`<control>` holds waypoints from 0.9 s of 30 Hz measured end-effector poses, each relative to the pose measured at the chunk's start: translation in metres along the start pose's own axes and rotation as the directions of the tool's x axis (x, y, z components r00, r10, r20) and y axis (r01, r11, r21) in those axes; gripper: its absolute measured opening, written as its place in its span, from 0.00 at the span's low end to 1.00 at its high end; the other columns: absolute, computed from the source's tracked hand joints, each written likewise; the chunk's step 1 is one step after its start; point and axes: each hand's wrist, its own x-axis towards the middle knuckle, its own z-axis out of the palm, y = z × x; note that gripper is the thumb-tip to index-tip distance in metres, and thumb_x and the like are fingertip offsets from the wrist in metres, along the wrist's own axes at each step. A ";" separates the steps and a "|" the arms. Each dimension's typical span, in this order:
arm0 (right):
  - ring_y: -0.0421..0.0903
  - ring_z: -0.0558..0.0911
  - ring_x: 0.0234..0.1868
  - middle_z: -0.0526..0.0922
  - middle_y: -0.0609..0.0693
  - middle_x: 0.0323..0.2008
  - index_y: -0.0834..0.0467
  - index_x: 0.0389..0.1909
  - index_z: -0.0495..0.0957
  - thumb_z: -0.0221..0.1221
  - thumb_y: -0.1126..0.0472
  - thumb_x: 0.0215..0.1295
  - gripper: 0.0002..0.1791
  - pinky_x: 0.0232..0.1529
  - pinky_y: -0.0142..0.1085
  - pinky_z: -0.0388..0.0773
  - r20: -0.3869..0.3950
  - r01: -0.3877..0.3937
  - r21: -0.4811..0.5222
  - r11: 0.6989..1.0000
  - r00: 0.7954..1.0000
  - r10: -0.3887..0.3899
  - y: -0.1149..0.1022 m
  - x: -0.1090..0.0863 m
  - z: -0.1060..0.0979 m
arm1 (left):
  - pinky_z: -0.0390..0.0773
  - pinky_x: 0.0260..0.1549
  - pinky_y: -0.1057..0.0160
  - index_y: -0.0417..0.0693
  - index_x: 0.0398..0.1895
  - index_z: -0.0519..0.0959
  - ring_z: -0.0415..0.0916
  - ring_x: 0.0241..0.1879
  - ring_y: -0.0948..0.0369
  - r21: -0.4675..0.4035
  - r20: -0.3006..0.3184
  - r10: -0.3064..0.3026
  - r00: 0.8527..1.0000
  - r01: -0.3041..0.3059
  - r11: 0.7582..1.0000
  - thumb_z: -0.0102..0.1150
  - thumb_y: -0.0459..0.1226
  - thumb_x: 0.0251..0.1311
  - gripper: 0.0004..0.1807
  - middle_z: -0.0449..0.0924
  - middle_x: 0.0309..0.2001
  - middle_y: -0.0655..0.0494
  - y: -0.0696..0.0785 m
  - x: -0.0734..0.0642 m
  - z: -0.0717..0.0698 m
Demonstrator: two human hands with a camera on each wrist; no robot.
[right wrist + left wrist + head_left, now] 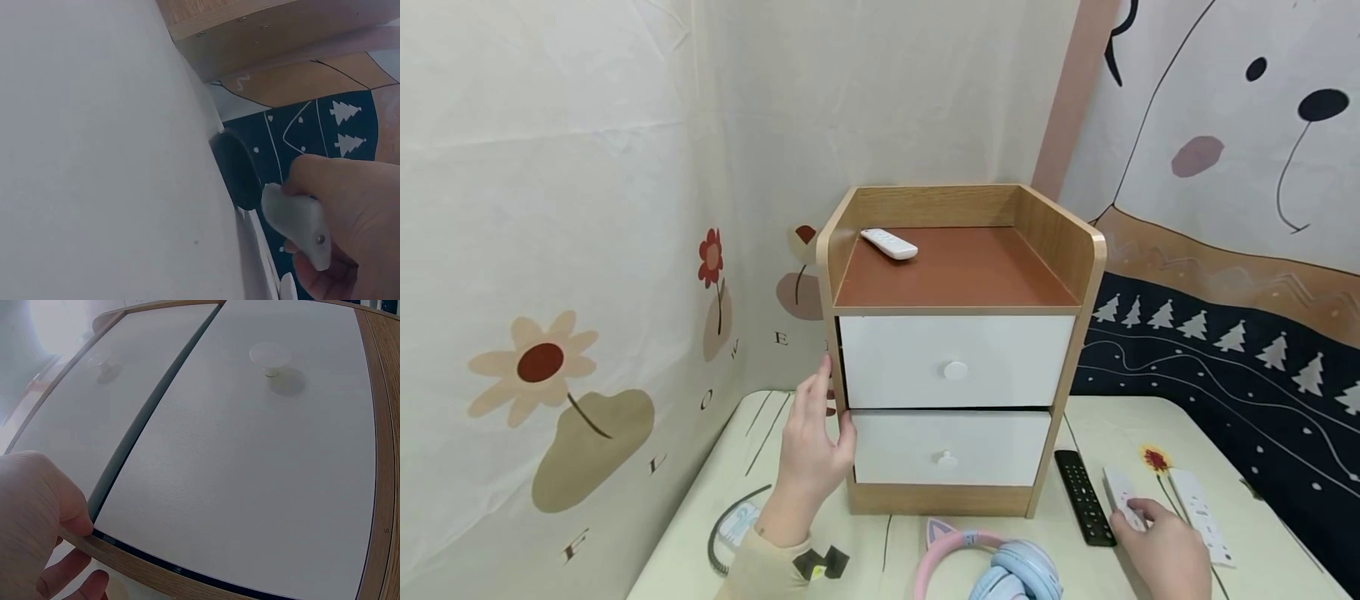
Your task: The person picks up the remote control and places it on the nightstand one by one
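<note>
A small wood-edged cabinet (940,498) with two white drawers stands on the table. My left hand (816,446) rests against its left side, fingers fairly straight. In the left wrist view the thumb (76,509) touches the front edge by the gap between the drawers. My right hand (1168,550) pinches a white remote control (1120,492) between thumb and fingers, right of the cabinet. The right wrist view shows this remote (297,219) end-on. Left of it lies a black remote control (1084,498), and to its right another white remote (1201,512).
On the cabinet's brown top lies a white remote control (889,244). Pink and blue cat-ear headphones (1018,571) lie before the cabinet. A light-blue item with a dark cord (739,523) is beside the left forearm. Printed cloth (1225,367) hangs behind the table.
</note>
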 end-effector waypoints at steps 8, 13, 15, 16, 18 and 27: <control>0.69 0.87 0.39 0.92 0.68 0.38 0.64 0.54 0.88 0.70 0.50 0.65 0.24 0.40 0.59 0.81 -0.254 0.089 0.029 0.996 0.964 -0.078 -0.018 -0.012 -0.007 | 0.90 0.34 0.51 0.37 0.86 0.60 0.84 0.42 0.47 0.010 0.007 -0.010 1.000 0.010 1.000 0.66 0.20 0.55 0.51 0.78 0.59 0.33 0.000 -0.001 -0.001; 0.64 0.86 0.37 0.91 0.69 0.39 0.65 0.54 0.88 0.72 0.52 0.65 0.24 0.40 0.56 0.79 -0.368 0.148 0.054 0.987 0.922 -0.118 -0.041 -0.022 -0.019 | 0.90 0.35 0.52 0.37 0.86 0.60 0.83 0.43 0.49 0.020 0.011 -0.004 1.000 0.003 1.000 0.67 0.21 0.55 0.52 0.78 0.59 0.33 0.001 0.000 -0.002; 0.63 0.86 0.39 0.91 0.70 0.39 0.65 0.54 0.88 0.72 0.53 0.65 0.24 0.39 0.47 0.78 -0.411 0.161 0.086 0.983 0.905 -0.112 -0.050 -0.027 -0.026 | 0.90 0.35 0.53 0.37 0.86 0.60 0.83 0.43 0.50 0.022 0.012 0.001 1.000 -0.001 1.000 0.67 0.21 0.55 0.52 0.78 0.60 0.33 0.001 0.000 -0.001; 0.63 0.86 0.40 0.92 0.69 0.39 0.65 0.54 0.88 0.73 0.53 0.64 0.23 0.40 0.40 0.77 -0.444 0.181 0.110 0.977 0.888 -0.114 -0.055 -0.030 -0.029 | 0.90 0.35 0.53 0.37 0.86 0.60 0.83 0.43 0.50 0.022 0.011 0.002 1.000 -0.002 1.000 0.67 0.20 0.55 0.52 0.78 0.60 0.33 0.001 0.000 -0.001; 0.53 0.85 0.39 0.92 0.68 0.39 0.64 0.53 0.89 0.75 0.55 0.62 0.22 0.38 0.23 0.70 -0.514 0.226 0.156 0.961 0.850 -0.116 -0.065 -0.035 -0.036 | 0.90 0.35 0.53 0.37 0.86 0.60 0.83 0.43 0.50 0.021 0.010 0.003 1.000 -0.003 1.000 0.66 0.20 0.55 0.52 0.78 0.60 0.33 0.001 0.001 -0.001; 0.16 0.69 0.40 0.93 0.49 0.55 0.72 0.41 0.90 0.75 0.65 0.55 0.15 0.44 0.07 0.66 -0.822 0.623 0.262 0.737 0.544 -0.167 -0.112 -0.059 -0.065 | 0.89 0.35 0.52 0.37 0.86 0.59 0.83 0.43 0.46 0.009 0.011 -0.001 1.000 0.001 1.000 0.66 0.20 0.55 0.52 0.78 0.60 0.32 -0.001 -0.001 0.000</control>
